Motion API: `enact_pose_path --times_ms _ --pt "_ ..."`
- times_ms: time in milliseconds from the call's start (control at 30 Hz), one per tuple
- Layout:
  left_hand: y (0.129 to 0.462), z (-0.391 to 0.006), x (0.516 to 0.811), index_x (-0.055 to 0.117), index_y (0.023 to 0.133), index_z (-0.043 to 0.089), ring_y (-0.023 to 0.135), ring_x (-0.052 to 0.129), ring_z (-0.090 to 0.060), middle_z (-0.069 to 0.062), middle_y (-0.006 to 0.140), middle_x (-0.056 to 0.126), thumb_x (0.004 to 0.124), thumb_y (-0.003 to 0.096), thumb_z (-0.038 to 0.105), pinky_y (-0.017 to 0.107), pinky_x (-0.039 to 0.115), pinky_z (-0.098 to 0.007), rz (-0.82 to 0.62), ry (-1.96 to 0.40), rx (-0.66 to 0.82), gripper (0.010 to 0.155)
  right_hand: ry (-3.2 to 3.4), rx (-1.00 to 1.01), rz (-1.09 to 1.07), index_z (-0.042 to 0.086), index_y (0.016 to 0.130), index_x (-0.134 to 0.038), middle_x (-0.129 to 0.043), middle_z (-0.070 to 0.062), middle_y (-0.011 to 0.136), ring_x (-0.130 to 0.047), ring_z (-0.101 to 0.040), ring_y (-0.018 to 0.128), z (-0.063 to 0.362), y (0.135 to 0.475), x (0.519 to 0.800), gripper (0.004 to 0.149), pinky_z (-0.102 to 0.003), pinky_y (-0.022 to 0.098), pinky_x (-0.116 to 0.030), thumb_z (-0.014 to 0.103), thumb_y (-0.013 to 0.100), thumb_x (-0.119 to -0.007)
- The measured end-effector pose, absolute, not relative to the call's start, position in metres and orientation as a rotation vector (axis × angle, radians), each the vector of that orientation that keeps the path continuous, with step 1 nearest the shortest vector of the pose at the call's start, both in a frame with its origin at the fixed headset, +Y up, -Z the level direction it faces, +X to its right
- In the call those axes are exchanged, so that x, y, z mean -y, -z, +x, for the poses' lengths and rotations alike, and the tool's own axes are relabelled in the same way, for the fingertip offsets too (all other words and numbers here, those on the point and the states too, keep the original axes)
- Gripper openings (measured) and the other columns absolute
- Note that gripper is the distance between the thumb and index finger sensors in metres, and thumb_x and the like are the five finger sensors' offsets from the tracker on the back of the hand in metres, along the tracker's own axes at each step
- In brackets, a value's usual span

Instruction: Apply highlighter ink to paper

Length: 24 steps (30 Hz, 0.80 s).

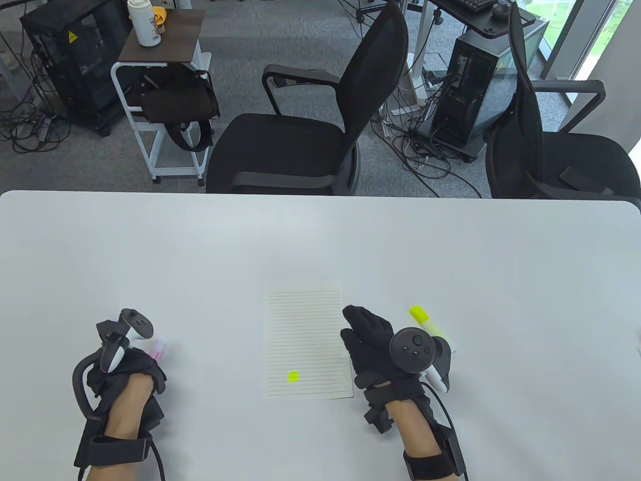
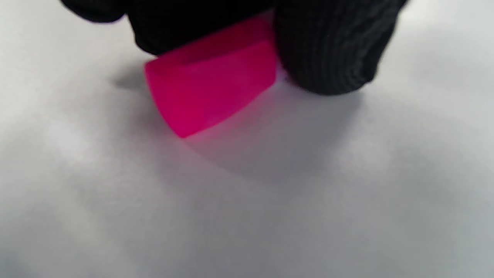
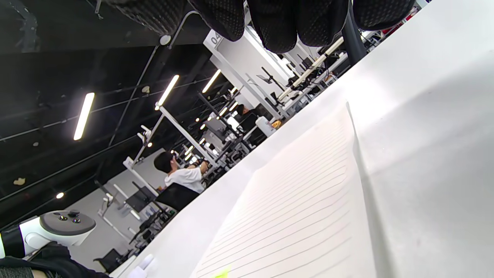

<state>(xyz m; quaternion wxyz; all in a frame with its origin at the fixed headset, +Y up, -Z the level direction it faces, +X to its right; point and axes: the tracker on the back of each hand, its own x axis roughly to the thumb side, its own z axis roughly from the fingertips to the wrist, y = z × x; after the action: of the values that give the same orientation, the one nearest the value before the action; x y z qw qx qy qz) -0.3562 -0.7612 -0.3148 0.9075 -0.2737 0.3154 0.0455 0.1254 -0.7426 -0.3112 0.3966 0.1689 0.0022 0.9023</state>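
Table view shows us the lined sheet of white paper [image 1: 306,340] lying on the white table [image 1: 320,240], with its long axis running from six o'clock to twelve o'clock, and a small yellow ink mark [image 1: 293,376] sits already near its lower edge. Our right hand [image 1: 373,345] rests flat with relaxed fingers and holds nothing; its fingertips touch the right border of the paper. The yellow highlighter with white body [image 1: 429,328] lies just beside this hand, at about two o'clock from it; its yellow end points toward eleven o'clock, and its other end is hidden behind the tracker. Our left hand [image 1: 127,373] is well apart from the paper, at nine o'clock, and the left wrist view shows its fingers [image 2: 332,50] closed around a pink translucent highlighter cap or end [image 2: 212,85], which touches the table. We cannot tell whether this is a whole marker. We judge that the right hand is the nearer one to the paper and to the yellow highlighter, so the coming move turns on a short reach to the right.
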Motion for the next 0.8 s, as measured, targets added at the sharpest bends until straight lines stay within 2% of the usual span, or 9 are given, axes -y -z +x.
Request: enact_pose_path --times_ms 100,167,233,300,367,533,567,667,800 --pt "0.314 -0.352 0.758 0.077 0.086 0.019 0.075 0.079 -0.029 -0.007 0.095 0.070 0.088 0.0401 0.045 0.060 0.065 -0.057 -0.511 -0.154 -0.635 0.054 -2.287 -0.006 0.432 0.023 0.114 -0.049 -0.050 -0.016 0.120 -0.049 -0.052 0.104 0.125 0.311 0.742 0.056 -0.070 0.071 -0.048 0.049 0.066 -0.061" --pt "0.311 -0.345 0.745 0.074 0.086 0.022 0.078 0.080 -0.031 -0.008 0.097 0.070 0.087 0.0406 0.045 0.061 0.067 -0.056 -0.397 -0.160 -0.601 0.053 -2.285 -0.002 0.442 0.023 0.114 -0.049 -0.050 -0.017 0.120 -0.049 -0.052 0.104 0.123 0.310 0.741 0.056 -0.070 0.071 -0.048 0.049 0.066 -0.061" --pt "0.308 -0.333 0.730 0.073 0.086 0.021 0.082 0.088 -0.035 -0.012 0.098 0.075 0.086 0.0402 0.045 0.059 0.072 -0.059 -0.241 -0.224 -0.494 0.053 -2.283 0.001 0.460 0.023 0.114 -0.048 -0.050 -0.016 0.120 -0.049 -0.051 0.105 0.120 0.309 0.739 0.056 -0.070 0.071 -0.048 0.049 0.066 -0.061" --pt "0.306 -0.311 0.717 0.073 0.085 0.021 0.072 0.104 -0.030 -0.009 0.088 0.087 0.087 0.0395 0.045 0.054 0.083 -0.055 -0.145 -0.312 -0.312 0.053 -2.279 -0.003 0.490 0.024 0.114 -0.048 -0.050 -0.016 0.120 -0.049 -0.051 0.105 0.115 0.307 0.738 0.057 -0.070 0.071 -0.048 0.049 0.066 -0.061" --pt "0.306 -0.290 0.712 0.072 0.085 0.019 0.062 0.111 -0.025 -0.005 0.078 0.094 0.086 0.0390 0.045 0.051 0.088 -0.051 -0.097 -0.367 -0.120 0.054 -2.278 -0.011 0.519 0.024 0.115 -0.047 -0.050 -0.017 0.120 -0.049 -0.051 0.105 0.110 0.306 0.737 0.057 -0.070 0.071 -0.048 0.050 0.066 -0.061" --pt "0.301 -0.233 0.720 0.059 0.091 0.021 0.054 0.111 -0.017 0.002 0.076 0.086 0.073 0.0427 0.047 0.051 0.088 -0.048 -0.006 -0.484 0.342 0.057 -2.269 -0.043 0.643 0.026 0.116 -0.041 -0.048 -0.016 0.120 -0.049 -0.050 0.105 0.090 0.299 0.735 0.060 -0.071 0.071 -0.045 0.050 0.065 -0.062" --pt "0.300 -0.227 0.722 0.060 0.091 0.021 0.048 0.112 -0.014 0.002 0.075 0.087 0.072 0.0422 0.046 0.049 0.089 -0.047 0.009 -0.506 0.374 0.057 -2.262 -0.050 0.667 0.028 0.116 -0.040 -0.047 -0.016 0.121 -0.047 -0.050 0.106 0.087 0.298 0.734 0.060 -0.071 0.072 -0.044 0.050 0.065 -0.062" --pt "0.294 -0.206 0.728 0.058 0.094 0.018 0.040 0.105 -0.012 -0.001 0.076 0.084 0.069 0.0442 0.045 0.049 0.086 -0.050 -0.074 -0.614 0.496 0.057 -2.229 -0.039 0.791 0.040 0.116 -0.036 -0.038 -0.013 0.124 -0.051 -0.049 0.105 0.072 0.292 0.733 0.060 -0.071 0.072 -0.046 0.050 0.065 -0.066" --pt "0.286 -0.189 0.724 0.064 0.093 0.018 0.032 0.102 -0.010 -0.001 0.072 0.088 0.070 0.0443 0.045 0.046 0.087 -0.049 -0.054 -0.616 0.617 0.056 -2.254 -0.006 0.936 0.044 0.114 -0.039 -0.042 -0.013 0.123 -0.061 -0.046 0.101 0.051 0.281 0.729 0.059 -0.068 0.071 -0.052 0.048 0.064 -0.069"
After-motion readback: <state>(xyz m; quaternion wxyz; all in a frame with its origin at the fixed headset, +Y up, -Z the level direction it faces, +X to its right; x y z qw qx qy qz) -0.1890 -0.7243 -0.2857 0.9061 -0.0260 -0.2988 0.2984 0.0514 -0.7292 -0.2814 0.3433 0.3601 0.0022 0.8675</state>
